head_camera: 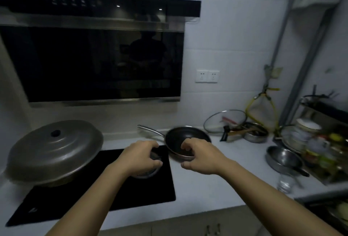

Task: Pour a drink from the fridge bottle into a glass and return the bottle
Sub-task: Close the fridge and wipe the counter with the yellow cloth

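The left hand (141, 157) curls down over a glass (148, 171), fingers wrapped round its top, so that only the lower rim and part of the clear wall show beneath the palm. The glass stands on the black cooktop (101, 194), near that surface's right edge. The right hand (202, 157) hovers just right of the cooktop with fingers bent and spread, thumb apart from them, gripping nothing; it hangs in front of the near rim of a dark frying pan (187, 139).

The frying pan sits on the white counter (216, 185) just beyond the cooktop's far right corner, its long metal handle pointing back and left. On the cooktop's left side rests a large pot under a domed grey lid (54, 151) with a black knob. Above the cooktop hangs the black range hood (94, 51). Far to the cooktop's right, a clear jar (285, 183), blurred, stands at the counter's edge, beside steel bowls and stacked dishes. No bottle can be made out.
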